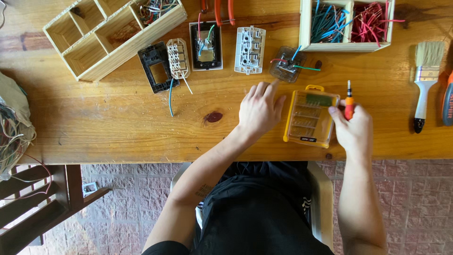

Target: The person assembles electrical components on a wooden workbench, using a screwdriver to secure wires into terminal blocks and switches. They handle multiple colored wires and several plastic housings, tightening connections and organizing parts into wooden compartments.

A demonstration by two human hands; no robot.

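Screwdriver [348, 101] gripped in right hand [353, 127], beside yellow bit case [309, 117].

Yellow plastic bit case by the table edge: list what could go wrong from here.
1. The yellow plastic bit case lies near the front edge of the wooden table; a nudge from either hand could tip it off and scatter the bits.
2. The right hand holds the small orange-handled screwdriver upright, tip up, close above the case; it might slip from the fingers.
3. The left hand reaches toward the clear wired switch module; loose wires may snag.
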